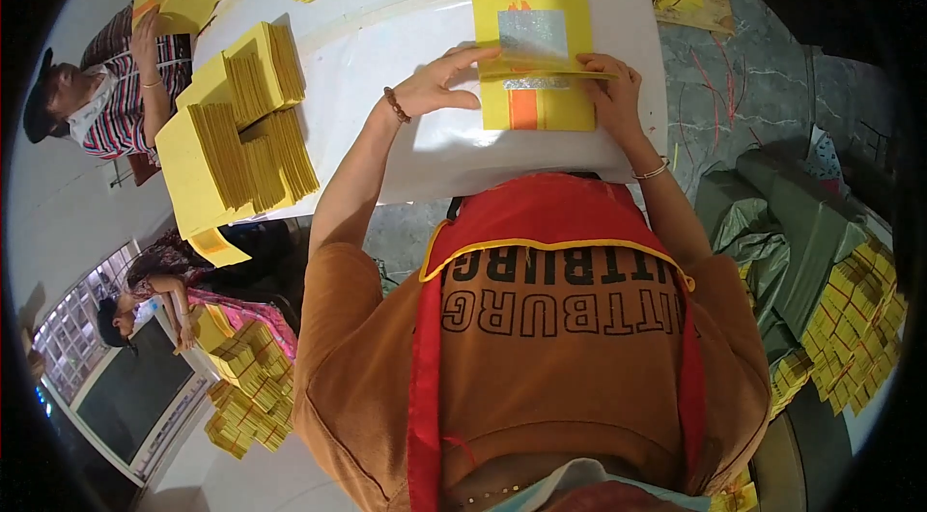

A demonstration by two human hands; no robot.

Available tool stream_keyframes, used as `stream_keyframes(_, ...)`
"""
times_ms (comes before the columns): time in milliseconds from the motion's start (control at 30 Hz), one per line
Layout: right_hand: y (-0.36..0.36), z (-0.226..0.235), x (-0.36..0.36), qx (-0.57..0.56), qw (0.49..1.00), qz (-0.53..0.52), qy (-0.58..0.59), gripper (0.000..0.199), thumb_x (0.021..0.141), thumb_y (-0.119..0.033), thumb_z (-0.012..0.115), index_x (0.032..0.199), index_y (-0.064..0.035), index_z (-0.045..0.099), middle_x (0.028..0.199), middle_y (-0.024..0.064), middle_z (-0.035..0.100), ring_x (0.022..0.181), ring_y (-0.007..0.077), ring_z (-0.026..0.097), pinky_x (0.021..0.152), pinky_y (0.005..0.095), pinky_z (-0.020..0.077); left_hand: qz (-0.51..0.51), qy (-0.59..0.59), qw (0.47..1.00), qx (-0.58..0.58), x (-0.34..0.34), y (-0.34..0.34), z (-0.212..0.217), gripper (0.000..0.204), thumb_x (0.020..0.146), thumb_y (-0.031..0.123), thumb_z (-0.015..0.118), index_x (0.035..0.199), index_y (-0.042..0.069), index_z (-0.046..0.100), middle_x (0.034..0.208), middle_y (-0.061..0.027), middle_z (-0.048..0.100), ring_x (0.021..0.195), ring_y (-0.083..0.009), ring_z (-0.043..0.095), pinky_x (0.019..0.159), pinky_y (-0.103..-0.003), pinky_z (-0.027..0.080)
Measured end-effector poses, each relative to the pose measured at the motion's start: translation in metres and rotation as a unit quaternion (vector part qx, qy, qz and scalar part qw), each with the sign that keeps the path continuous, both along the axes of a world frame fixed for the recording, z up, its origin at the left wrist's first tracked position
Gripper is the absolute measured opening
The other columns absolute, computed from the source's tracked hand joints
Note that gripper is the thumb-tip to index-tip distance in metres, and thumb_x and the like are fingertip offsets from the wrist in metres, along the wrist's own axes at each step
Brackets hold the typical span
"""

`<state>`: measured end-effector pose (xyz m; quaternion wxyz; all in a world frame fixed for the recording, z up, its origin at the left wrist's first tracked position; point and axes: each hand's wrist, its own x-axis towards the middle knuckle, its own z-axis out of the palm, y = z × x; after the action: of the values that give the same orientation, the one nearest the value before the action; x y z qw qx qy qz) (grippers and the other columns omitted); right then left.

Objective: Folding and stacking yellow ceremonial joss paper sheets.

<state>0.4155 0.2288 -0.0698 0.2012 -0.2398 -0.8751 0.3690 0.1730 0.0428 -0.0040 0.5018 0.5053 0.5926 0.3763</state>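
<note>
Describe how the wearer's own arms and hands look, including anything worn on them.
The left hand is ungloved, with a dark reddish-brown beaded bracelet at its wrist. The right hand is ungloved too, with a thin, pale bangle at its wrist. The brown sleeves are short, leaving the forearms uncovered.

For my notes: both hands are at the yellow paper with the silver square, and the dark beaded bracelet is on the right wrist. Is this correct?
Wrong wrist: the head view shows the dark beaded bracelet on the left wrist. The left hand and right hand are at the yellow paper.
</note>
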Motion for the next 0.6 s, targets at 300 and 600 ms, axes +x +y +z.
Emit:
stream_keyframes(300, 0.008, 0.018, -0.017, -0.075, 0.995, 0.029, 0.062, 0.023, 0.082, -0.024, 0.062, 0.097, -0.0069, 0.061, 0.097, 0.0040, 0.064, 0.100, 0.0195, 0.057, 0.087, 0.0364, 0.0368, 0.177, 0.179, 0.967, -0.046, 0.015, 0.027, -0.024, 0.027, 0.088, 0.029, 0.055, 0.098, 0.006, 0.064, 0.088, -0.0156, 0.063, 0.090, -0.0277, 0.056, 0.078, -0.036, 0.044)
stream_keyframes(600, 0.021, 0.021, -0.053, -0.229, 0.967, -0.104, -0.041, 0.037, 0.082, -0.028, 0.064, 0.109, -0.0042, 0.056, 0.090, 0.0088, 0.065, 0.079, 0.0178, 0.063, 0.068, 0.0306, 0.0478, 0.346, 0.139, 0.928, -0.023, 0.020, 0.045, -0.048, 0.032, 0.085, 0.034, 0.056, 0.098, 0.005, 0.064, 0.072, -0.0147, 0.064, 0.064, -0.0299, 0.059, 0.061, -0.039, 0.047)
